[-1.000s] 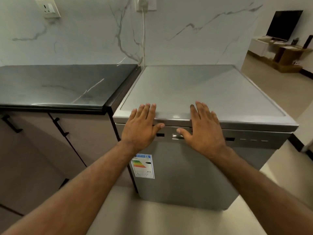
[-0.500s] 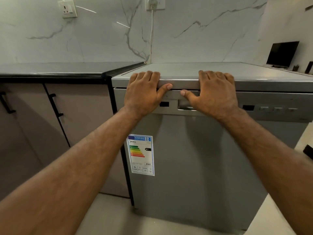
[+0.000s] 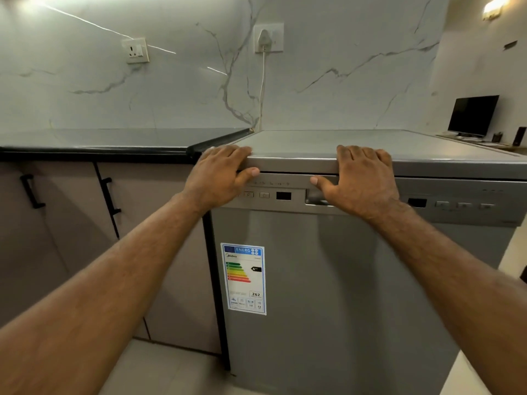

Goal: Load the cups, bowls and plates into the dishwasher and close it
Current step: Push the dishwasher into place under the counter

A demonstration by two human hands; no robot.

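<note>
Dishwasher (image 3: 370, 141) closed, both hands on its top front edge.
L hand (image 3: 216, 178) & R hand (image 3: 362, 181) each grip the lip: fingers over top, thumbs on ctrl panel (image 3: 285, 206). Unit sits right beside dark counter (image 3: 99, 141); energy label (image 3: 244, 277) on front.

One dishwasher (image 3: 328, 280), two hands (image 3: 218, 178) (image 3: 363, 181)

Dishwasher (image 3: 328, 280): brushed silver-grey. Energy label (image 3: 243, 277): blue header, green-to-red bars. Desk (image 3: 99, 142): black. Wall (image 3: 185, 89): white, grey-veined.
</note>
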